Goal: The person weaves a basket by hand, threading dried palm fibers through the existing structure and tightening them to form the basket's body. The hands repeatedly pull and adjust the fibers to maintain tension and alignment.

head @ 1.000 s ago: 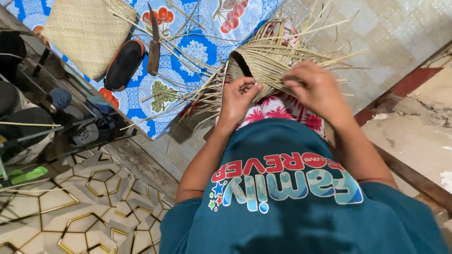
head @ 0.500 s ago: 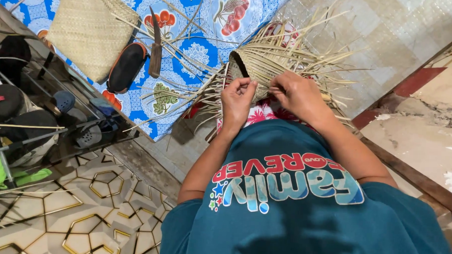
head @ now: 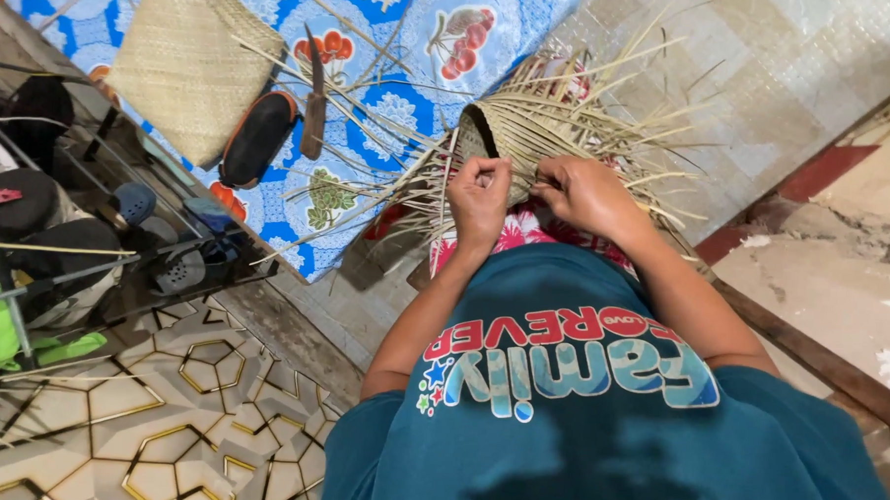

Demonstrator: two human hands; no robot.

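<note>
A half-woven basket [head: 528, 135] of pale dry leaf strips rests on my lap, with loose strip ends [head: 647, 119] sticking out on all sides. My left hand [head: 478, 194] pinches a strip at the basket's near rim, fingers curled tight. My right hand [head: 585, 191] grips strips on the basket's right side, close beside the left hand. I wear a teal shirt [head: 597, 423] and a pink flowered cloth [head: 525, 231] covers my lap.
A finished woven mat bag [head: 180, 63], a dark sandal [head: 257, 140] and a knife [head: 315, 93] lie on a blue patterned cloth [head: 423, 42]. A rack of shoes [head: 81, 237] stands at left. Patterned floor tiles [head: 163, 408] lie below, and a raised concrete step [head: 839, 254] is at right.
Both hands have shifted a little along the basket rim, and the left hand has drawn in closer to the right. The basket has tilted slightly.
</note>
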